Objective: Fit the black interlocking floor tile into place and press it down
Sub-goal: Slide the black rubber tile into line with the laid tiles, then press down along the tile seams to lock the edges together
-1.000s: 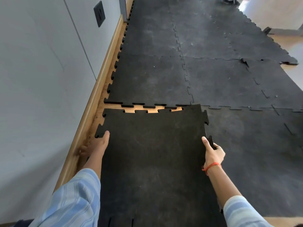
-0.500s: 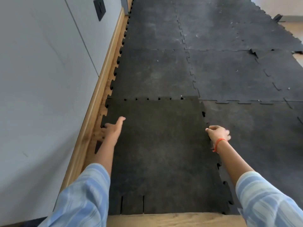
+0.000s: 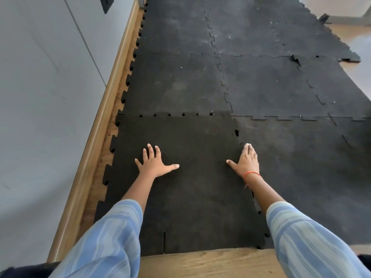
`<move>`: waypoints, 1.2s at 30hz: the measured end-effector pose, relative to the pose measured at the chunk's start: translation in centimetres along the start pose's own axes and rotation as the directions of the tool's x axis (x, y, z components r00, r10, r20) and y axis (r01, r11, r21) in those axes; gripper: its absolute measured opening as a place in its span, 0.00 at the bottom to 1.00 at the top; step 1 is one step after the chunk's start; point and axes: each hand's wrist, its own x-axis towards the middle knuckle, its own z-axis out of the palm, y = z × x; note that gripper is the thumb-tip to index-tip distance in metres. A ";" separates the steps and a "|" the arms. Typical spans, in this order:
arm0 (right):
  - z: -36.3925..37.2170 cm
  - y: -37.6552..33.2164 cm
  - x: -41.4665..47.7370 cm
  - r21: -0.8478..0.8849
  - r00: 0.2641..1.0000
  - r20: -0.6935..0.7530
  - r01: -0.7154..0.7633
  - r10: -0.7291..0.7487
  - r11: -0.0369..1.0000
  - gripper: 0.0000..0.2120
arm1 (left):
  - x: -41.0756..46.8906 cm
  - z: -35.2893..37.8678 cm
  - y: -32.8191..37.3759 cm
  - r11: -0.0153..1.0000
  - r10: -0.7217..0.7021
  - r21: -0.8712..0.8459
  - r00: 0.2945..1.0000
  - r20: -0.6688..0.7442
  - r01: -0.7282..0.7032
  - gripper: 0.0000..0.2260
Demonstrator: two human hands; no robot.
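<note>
The black interlocking floor tile (image 3: 186, 189) lies flat on the wooden floor, its far edge meeting the laid tile beyond (image 3: 176, 85) and its right edge meeting the neighbouring tile (image 3: 305, 177). Small gaps show along the far seam and near the right corner. My left hand (image 3: 154, 164) rests palm down on the tile's left half, fingers spread. My right hand (image 3: 246, 162), with an orange thread on its wrist, lies flat on the tile's right edge at the seam.
A grey wall with a wooden skirting board (image 3: 100, 125) runs along the left. Bare wooden floor (image 3: 210, 261) shows at the near edge. Several laid black tiles stretch ahead; one loose corner (image 3: 350, 60) lifts at the far right.
The tile went from held and raised with a gap at the far seam to lying flat against it. Both hands let go of its edges and now lie flat on top.
</note>
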 end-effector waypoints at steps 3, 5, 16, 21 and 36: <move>-0.8 -0.4 2.2 -0.104 0.975 0.162 0.167 -0.149 0.981 0.50 | 0.3 0.1 -0.4 0.997 0.033 0.068 0.999 0.012 -0.034 0.57; -1.4 -0.4 3.2 -0.133 0.958 0.238 0.195 -0.160 0.972 0.53 | 0.4 0.4 -0.6 0.995 0.046 0.085 0.999 0.012 -0.047 0.58; -0.6 -0.4 1.6 -0.234 0.971 0.190 0.191 -0.147 0.953 0.62 | -0.2 1.7 -0.9 0.993 0.031 0.115 0.999 0.022 -0.033 0.58; -0.4 -0.1 0.7 -0.266 0.966 0.186 0.226 -0.180 0.937 0.64 | -0.6 1.7 -1.2 0.992 0.023 0.120 0.999 0.032 -0.027 0.57; 3.1 1.6 -3.4 -0.208 0.987 0.076 0.153 -0.140 0.966 0.57 | -1.1 2.9 -1.3 0.995 0.042 0.091 0.996 -0.078 -0.035 0.58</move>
